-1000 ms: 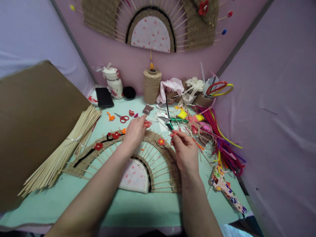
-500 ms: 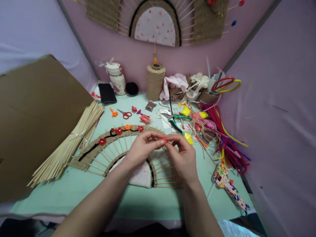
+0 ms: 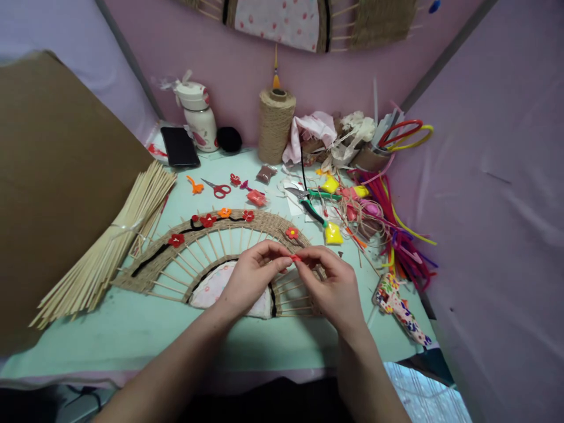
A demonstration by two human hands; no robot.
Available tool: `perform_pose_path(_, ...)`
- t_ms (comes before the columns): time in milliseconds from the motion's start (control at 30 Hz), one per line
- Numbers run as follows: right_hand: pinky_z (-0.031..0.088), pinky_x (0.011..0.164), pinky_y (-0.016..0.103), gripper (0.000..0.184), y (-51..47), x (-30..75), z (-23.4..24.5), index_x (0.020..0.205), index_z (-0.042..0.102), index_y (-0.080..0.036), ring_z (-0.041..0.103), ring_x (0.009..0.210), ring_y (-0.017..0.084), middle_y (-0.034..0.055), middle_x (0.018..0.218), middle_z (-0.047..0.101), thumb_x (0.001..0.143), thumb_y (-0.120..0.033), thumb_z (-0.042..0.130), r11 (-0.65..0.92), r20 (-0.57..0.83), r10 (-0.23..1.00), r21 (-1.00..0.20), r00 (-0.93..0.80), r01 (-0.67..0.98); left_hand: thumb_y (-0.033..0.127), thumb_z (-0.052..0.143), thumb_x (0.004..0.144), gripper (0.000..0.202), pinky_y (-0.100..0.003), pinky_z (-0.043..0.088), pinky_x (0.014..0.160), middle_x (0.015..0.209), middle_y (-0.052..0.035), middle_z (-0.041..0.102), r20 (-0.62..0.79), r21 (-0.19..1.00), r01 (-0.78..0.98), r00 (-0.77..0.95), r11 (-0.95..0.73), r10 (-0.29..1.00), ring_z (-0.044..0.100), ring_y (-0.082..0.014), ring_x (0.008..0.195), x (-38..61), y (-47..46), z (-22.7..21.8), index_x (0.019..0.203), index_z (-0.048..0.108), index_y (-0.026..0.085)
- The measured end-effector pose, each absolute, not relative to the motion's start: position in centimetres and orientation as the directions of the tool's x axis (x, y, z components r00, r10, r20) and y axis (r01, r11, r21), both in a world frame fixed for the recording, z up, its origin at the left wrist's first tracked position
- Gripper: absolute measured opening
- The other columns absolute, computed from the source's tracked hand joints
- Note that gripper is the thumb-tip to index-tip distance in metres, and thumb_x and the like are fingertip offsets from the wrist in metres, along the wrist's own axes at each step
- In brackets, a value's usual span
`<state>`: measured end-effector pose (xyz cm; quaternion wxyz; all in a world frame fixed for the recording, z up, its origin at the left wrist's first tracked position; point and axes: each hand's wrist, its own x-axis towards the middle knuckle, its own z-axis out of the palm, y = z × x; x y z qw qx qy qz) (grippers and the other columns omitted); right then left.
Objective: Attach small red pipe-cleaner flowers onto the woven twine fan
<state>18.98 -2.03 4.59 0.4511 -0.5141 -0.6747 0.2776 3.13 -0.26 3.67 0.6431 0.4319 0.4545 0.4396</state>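
Observation:
A small piece of red modelling clay [image 3: 295, 258] is pinched between the fingertips of both hands. My left hand [image 3: 258, 271] grips it from the left, thumb against fingers. From the right, my right hand [image 3: 328, 279] pinches the same piece. Below them lies a woven fan-shaped twine frame [image 3: 145, 271] with thin wooden sticks and a white dotted half-round centre. Red flowers [image 3: 177, 240], an orange flower [image 3: 224, 212] and a pinkish-red flower [image 3: 291, 233] with a yellow middle sit along its woven band. My right hand covers the frame's right end.
Bundled wooden sticks [image 3: 106, 241] lie left beside a brown board [image 3: 61, 194]. Behind the fan are red scissors [image 3: 220, 189], green-handled pruners [image 3: 311, 208] and clay packets [image 3: 333, 233]. A twine spool [image 3: 276, 129] stands at the back. Pipe cleaners [image 3: 403, 252] and a floral-patterned tool [image 3: 400, 308] lie right.
My view has tilted downward, so the table things appear higher. Both hands still pinch the red clay, slightly nearer me, and the flower on the fan's right side now shows.

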Motion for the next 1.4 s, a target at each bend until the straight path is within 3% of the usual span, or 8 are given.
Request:
perform_pose_path(233,0.05,0.074,0.027,0.009,-2.8,19.9,4.6,0.092,0.068,-0.022,0.064,0.081,0.014,0.0017,0.089,0.07,0.089,-0.018,0.061,0.326,0.317,0.943,-0.814,-0.102,0.48,0.021,0.077,0.068,0.025,-0.025,0.05,0.08,0.083,0.0005,0.065,-0.22,0.937,-0.224,0.222,0.269,0.95,0.062,-0.0119,0.082,3.8,-0.3,3.5,0.087,0.062,0.017)
perform_pose_path(600,0.049,0.075,0.026,0.013,-3.2,20.4,3.9,0.088,0.065,-0.021,0.063,0.079,0.014,0.0003,0.085,0.069,0.085,-0.011,0.058,0.298,0.308,0.948,-0.762,-0.082,0.575,0.024,0.071,0.074,0.016,-0.027,0.051,0.08,0.086,-0.0022,0.068,-0.212,0.971,-0.046,0.267,0.233,0.94,0.064,-0.0138,0.083,4.5,-0.6,3.0,0.087,0.066,0.016)
perform_pose_path(767,0.047,0.065,0.022,0.01,-3.5,20.6,4.2,0.083,0.065,-0.021,0.059,0.068,0.011,-0.0023,0.078,0.067,0.081,-0.012,0.061,0.218,0.23,0.972,-0.81,-0.047,0.544,0.02,0.062,0.084,0.012,-0.026,0.051,0.077,0.089,-0.0029,0.068,0.057,0.961,0.237,0.328,-0.141,0.943,0.064,-0.014,0.083,4.2,-1.4,2.8,0.095,0.067,0.019)
perform_pose_path(867,0.046,0.062,0.021,0.008,-4.0,20.8,4.5,0.082,0.066,-0.021,0.058,0.065,0.01,-0.0026,0.074,0.066,0.081,-0.014,0.061,0.17,0.172,0.984,-0.828,-0.047,0.534,0.018,0.056,0.088,0.011,-0.027,0.05,0.075,0.086,-0.005,0.067,0.286,0.797,0.414,0.382,-0.44,0.879,0.062,-0.015,0.082,4.2,-2.0,2.4,0.095,0.065,0.017)
perform_pose_path(967,0.046,0.062,0.021,0.008,-4.7,20.9,4.3,0.083,0.066,-0.02,0.058,0.065,0.011,-0.0022,0.073,0.066,0.082,-0.015,0.06,0.146,0.134,0.989,-0.839,-0.061,0.524,0.017,0.052,0.09,0.012,-0.027,0.049,0.072,0.083,-0.0065,0.066,0.405,0.676,0.479,0.394,-0.56,0.825,0.06,-0.0156,0.079,4.3,-2.7,1.8,0.091,0.064,0.016)
perform_pose_path(1067,0.046,0.061,0.021,0.007,-5.4,20.6,3.7,0.081,0.065,-0.02,0.058,0.065,0.011,-0.0022,0.073,0.065,0.081,-0.015,0.06,0.144,0.112,0.989,-0.842,-0.092,0.52,0.015,0.052,0.087,0.011,-0.025,0.047,0.067,0.077,-0.0048,0.063,0.367,0.703,0.479,0.388,-0.525,0.845,0.057,-0.0145,0.073,4.3,-3.6,1.5,0.083,0.062,0.017)
perform_pose_path(1267,0.044,0.058,0.023,0.007,-5.9,19.7,2.9,0.075,0.061,-0.02,0.054,0.061,0.011,-0.0022,0.068,0.06,0.078,-0.014,0.059,0.133,0.12,0.991,-0.838,-0.06,0.53,0.015,0.055,0.082,0.009,-0.021,0.043,0.059,0.069,-0.0003,0.06,0.026,0.894,0.39,0.445,-0.22,0.895,0.054,-0.011,0.064,2.0,-5.3,2.7,0.076,0.06,0.019)
perform_pose_path(1400,0.047,0.057,0.024,0.016,-5.4,19.9,2.8,0.097,0.065,-0.02,0.056,0.06,0.012,-0.0005,0.074,0.062,0.082,-0.022,0.06,0.031,0.065,0.995,-0.918,0.074,0.395,0.021,0.053,0.086,0.011,-0.024,0.046,0.067,0.08,-0.003,0.067,-0.002,0.805,0.569,0.284,-0.167,0.959,0.059,-0.0139,0.07,-1.5,-5.2,2.9,0.086,0.064,0.02)
